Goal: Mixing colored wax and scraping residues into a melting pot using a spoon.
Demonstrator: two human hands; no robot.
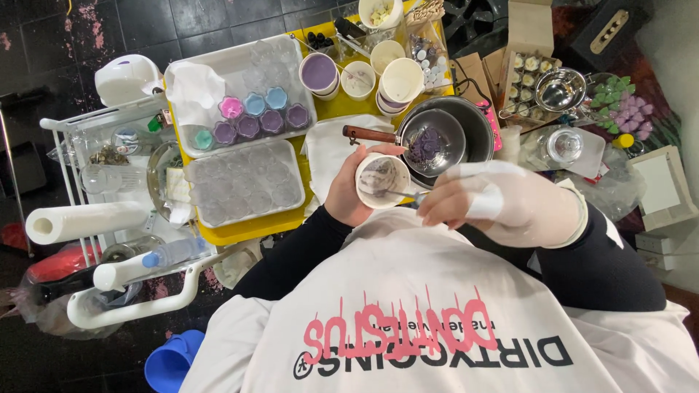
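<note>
We clasp a white paper cup (384,180) in our bare left hand (349,195); our gloved right hand (502,204) pinches a thin metal stirrer (403,193) dipping into it, a small wood-handled steel pan (429,140) just beyond.

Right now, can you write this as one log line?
left hand: holds paper cup | right hand: gloved, stirs cup with thin tool | saucepan: purple wax
</note>
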